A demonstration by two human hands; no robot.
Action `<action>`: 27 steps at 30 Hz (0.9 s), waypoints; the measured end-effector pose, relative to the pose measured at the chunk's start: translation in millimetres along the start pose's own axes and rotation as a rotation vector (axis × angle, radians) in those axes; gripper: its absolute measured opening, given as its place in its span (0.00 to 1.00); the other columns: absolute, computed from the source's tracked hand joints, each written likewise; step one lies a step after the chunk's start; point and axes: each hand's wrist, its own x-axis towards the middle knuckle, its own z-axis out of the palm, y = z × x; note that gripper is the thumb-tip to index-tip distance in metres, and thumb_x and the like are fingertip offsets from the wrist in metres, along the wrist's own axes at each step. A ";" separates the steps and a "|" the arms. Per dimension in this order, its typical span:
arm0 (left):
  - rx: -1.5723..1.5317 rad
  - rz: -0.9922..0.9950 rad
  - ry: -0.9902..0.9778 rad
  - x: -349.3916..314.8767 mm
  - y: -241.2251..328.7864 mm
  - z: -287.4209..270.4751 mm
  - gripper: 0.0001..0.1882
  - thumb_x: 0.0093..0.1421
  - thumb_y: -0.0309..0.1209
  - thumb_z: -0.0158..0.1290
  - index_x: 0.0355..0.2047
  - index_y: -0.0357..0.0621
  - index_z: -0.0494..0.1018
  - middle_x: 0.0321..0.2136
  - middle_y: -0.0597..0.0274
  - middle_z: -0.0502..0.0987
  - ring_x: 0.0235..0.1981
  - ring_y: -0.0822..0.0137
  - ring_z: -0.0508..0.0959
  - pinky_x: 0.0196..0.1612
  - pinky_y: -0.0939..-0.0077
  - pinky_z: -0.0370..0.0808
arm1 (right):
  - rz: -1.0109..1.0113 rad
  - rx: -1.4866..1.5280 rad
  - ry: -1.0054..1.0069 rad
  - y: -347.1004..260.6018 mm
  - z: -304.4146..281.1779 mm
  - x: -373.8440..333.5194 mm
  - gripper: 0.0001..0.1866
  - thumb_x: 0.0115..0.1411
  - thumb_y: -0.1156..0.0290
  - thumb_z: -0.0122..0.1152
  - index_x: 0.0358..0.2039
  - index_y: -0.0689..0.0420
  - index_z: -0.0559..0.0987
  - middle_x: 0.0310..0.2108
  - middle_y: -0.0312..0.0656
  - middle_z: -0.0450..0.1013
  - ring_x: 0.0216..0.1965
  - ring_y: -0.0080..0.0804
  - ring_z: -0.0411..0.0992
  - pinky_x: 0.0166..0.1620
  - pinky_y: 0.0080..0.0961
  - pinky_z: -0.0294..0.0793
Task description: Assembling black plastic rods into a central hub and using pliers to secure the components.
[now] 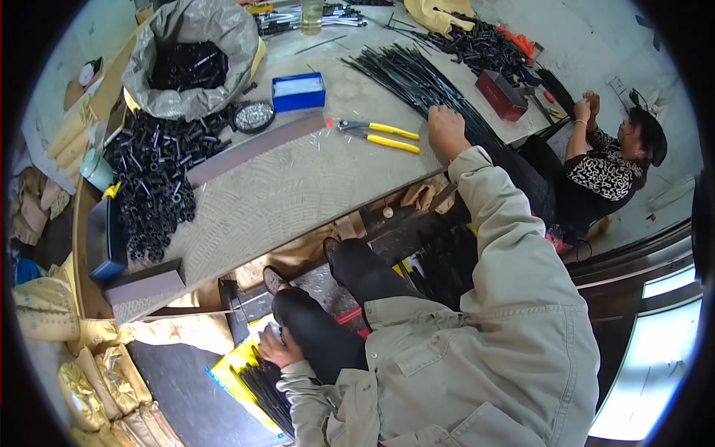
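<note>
My right hand (pixel 449 132) is closed at the table's near right edge, beside a spread bundle of long thin black rods (pixel 408 73). What its fingers hold, if anything, is hidden. Down by my left thigh, my left hand (pixel 280 348) has its fingers curled at something pale that I cannot make out. Just below it, more black rods (pixel 267 387) lie on a yellow bag (pixel 237 363). Pliers with yellow handles (pixel 383 135) rest on the table left of my right hand. Farther left are a blue box (pixel 298 92) and a round dish of small shiny pieces (pixel 254 116).
Short black tubular parts (pixel 153 164) heap at the table's left, below a grey sack (pixel 141 71) of black parts. A metal strip (pixel 257 147) borders the heap. Another person (pixel 607 160) works at the right, near a dark red box (pixel 500 95).
</note>
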 end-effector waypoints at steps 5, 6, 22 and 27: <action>-0.261 0.271 -0.159 -3.5 84.7 -13.6 0.19 0.50 0.38 0.52 0.43 0.48 0.69 0.43 0.56 0.71 0.50 0.54 0.66 0.53 0.55 0.54 | 0.090 0.218 -0.322 -0.2 -32.1 15.9 0.13 0.48 0.67 0.51 0.33 0.61 0.74 0.35 0.50 0.72 0.38 0.45 0.71 0.39 0.36 0.70; -0.237 0.322 -0.240 -9.8 87.3 -8.4 0.17 0.50 0.37 0.52 0.42 0.49 0.70 0.41 0.59 0.72 0.50 0.57 0.67 0.53 0.54 0.53 | 0.059 0.234 -0.315 0.2 -34.9 17.2 0.12 0.48 0.67 0.51 0.31 0.61 0.75 0.33 0.51 0.73 0.37 0.45 0.71 0.38 0.37 0.70; -0.110 0.348 -0.218 -14.4 87.8 -5.0 0.07 0.49 0.35 0.52 0.29 0.52 0.75 0.34 0.69 0.76 0.48 0.65 0.69 0.54 0.56 0.52 | 0.202 0.640 0.185 20.0 -16.0 22.1 0.11 0.47 0.67 0.56 0.31 0.57 0.75 0.27 0.45 0.74 0.33 0.45 0.72 0.34 0.37 0.70; -0.100 0.350 -0.231 -14.5 91.4 -6.8 0.07 0.49 0.35 0.52 0.28 0.51 0.75 0.33 0.69 0.76 0.48 0.65 0.69 0.54 0.56 0.52 | 0.378 0.425 0.046 23.5 17.1 30.9 0.07 0.48 0.69 0.54 0.28 0.58 0.74 0.28 0.46 0.74 0.33 0.44 0.73 0.34 0.36 0.71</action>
